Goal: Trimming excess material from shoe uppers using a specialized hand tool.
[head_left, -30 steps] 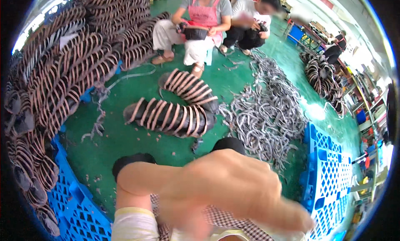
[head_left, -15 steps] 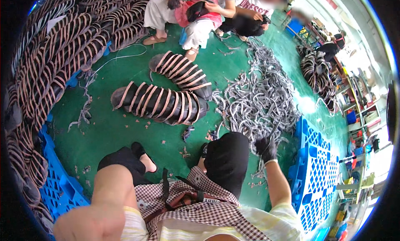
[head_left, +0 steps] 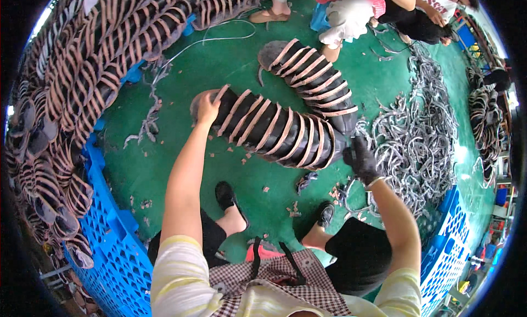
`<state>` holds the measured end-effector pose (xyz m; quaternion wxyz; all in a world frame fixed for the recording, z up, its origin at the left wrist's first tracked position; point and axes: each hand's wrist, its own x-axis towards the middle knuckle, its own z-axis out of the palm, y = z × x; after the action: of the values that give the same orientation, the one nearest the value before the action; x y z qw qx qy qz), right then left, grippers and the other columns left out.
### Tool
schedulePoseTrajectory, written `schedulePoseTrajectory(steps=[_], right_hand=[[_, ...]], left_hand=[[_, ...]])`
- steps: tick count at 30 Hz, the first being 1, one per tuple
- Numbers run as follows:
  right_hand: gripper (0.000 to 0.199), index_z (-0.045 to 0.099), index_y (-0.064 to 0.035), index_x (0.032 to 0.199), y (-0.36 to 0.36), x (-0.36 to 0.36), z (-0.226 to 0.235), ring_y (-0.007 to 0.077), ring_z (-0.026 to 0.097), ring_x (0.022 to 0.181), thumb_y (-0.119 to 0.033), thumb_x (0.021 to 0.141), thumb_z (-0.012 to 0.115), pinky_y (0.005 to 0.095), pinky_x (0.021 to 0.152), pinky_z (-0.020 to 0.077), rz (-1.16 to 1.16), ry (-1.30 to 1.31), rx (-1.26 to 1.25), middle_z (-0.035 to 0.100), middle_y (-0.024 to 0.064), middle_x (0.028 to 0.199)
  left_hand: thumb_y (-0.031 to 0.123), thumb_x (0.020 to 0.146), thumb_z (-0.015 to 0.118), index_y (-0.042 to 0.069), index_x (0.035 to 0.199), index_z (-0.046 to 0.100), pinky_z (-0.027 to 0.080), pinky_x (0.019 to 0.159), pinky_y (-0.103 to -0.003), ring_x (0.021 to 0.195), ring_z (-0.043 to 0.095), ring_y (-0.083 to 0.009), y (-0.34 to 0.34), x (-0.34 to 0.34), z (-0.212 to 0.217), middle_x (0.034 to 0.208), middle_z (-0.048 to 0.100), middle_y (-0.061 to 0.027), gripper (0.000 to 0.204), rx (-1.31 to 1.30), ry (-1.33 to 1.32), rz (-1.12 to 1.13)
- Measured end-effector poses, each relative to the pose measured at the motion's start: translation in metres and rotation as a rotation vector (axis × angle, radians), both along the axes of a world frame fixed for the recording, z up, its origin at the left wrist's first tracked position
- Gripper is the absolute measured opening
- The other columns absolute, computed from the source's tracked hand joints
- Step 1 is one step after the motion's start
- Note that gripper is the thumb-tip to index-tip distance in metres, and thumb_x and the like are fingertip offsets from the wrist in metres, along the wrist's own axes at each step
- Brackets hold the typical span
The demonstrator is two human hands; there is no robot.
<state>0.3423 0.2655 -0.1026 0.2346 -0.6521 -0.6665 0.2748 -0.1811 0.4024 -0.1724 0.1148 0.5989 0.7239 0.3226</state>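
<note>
While gripping the sandal row between them, left hand closed on one end, gloved right hand opposite.

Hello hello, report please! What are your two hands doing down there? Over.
Left hand bare, gripping one end of the nested row of strapped sandals. Right hand gloved, at its other end. Second sandal row close behind; strap pile on right.

Bright, even light fills the scene, strongest at the right rim, where it glares white off the green floor. Shadows are soft and short. The centre is sharp — the edges bend, darken and smear into a black fisheye border.
</note>
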Motion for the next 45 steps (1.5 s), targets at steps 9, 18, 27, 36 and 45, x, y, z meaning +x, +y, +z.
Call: schedulePoseTrajectory(steps=[9, 18, 27, 36, 45], right_hand=[[0.04, 0.045, -0.012, 0.112, 0.024, -0.096, -0.033, 0.0394, 0.055, 0.092, -0.025, 0.076, 0.058, 0.0461, 0.075, 0.0451, 0.009, -0.296, -0.112, 0.057, 0.0183, 0.103], [0.035, 0.043, -0.0096, 0.109, 0.002, -0.048, 0.014, 0.0429, 0.056, 0.082, -0.024, 0.08, 0.055, 0.0504, 0.067, 0.0446, 0.079, -0.377, -0.132, 0.059, 0.0215, 0.094], [0.031, 0.054, -0.0096, 0.098, -0.061, -0.103, 0.154, 0.0333, 0.059, 0.078, -0.023, 0.072, 0.064, 0.0426, 0.064, 0.0466, 0.309, -0.299, 0.471, 0.06, 0.0129, 0.084], [0.05, 0.054, -0.0063, 0.103, -0.159, -0.116, 0.248, 0.0307, 0.055, 0.068, -0.016, 0.057, 0.072, 0.0396, 0.059, 0.0423, 0.484, -0.145, 0.621, 0.055, 0.0098, 0.08], [0.037, 0.057, -0.0076, 0.095, -0.234, -0.09, 0.274, 0.0317, 0.059, 0.07, -0.018, 0.062, 0.071, 0.0379, 0.062, 0.0454, 0.338, -0.262, 0.49, 0.059, 0.0108, 0.073]], left_hand=[[0.039, 0.085, 0.055, -0.003, 0.101, 0.056, 0.045, 0.073, -0.039, 0.082, 0.06, -0.0341, -0.023, 0.085, -0.068, 0.087, 0.062, -0.0214, 0.045, -0.374, -0.345, 0.018], [0.024, 0.078, 0.067, -0.002, 0.091, 0.061, 0.044, 0.066, -0.031, 0.069, 0.054, -0.0126, -0.083, 0.086, -0.05, 0.077, 0.061, -0.002, 0.03, -0.479, -0.826, 0.019], [0.01, 0.08, 0.063, -0.002, 0.099, 0.061, 0.044, 0.075, -0.027, 0.081, 0.054, -0.0095, -0.197, 0.069, 0.191, 0.09, 0.061, 0.0008, 0.022, -0.474, -0.732, -0.583], [0.005, 0.075, 0.066, -0.001, 0.107, 0.056, 0.044, 0.068, -0.026, 0.078, 0.053, -0.0102, -0.334, 0.111, 0.279, 0.095, 0.057, -0.0026, 0.035, -0.482, -0.674, -1.055], [0.003, 0.076, 0.065, -0.001, 0.091, 0.056, 0.044, 0.054, -0.024, 0.075, 0.054, -0.0122, -0.377, 0.125, 0.313, 0.087, 0.056, -0.0043, 0.019, -0.241, -0.536, -1.099]])
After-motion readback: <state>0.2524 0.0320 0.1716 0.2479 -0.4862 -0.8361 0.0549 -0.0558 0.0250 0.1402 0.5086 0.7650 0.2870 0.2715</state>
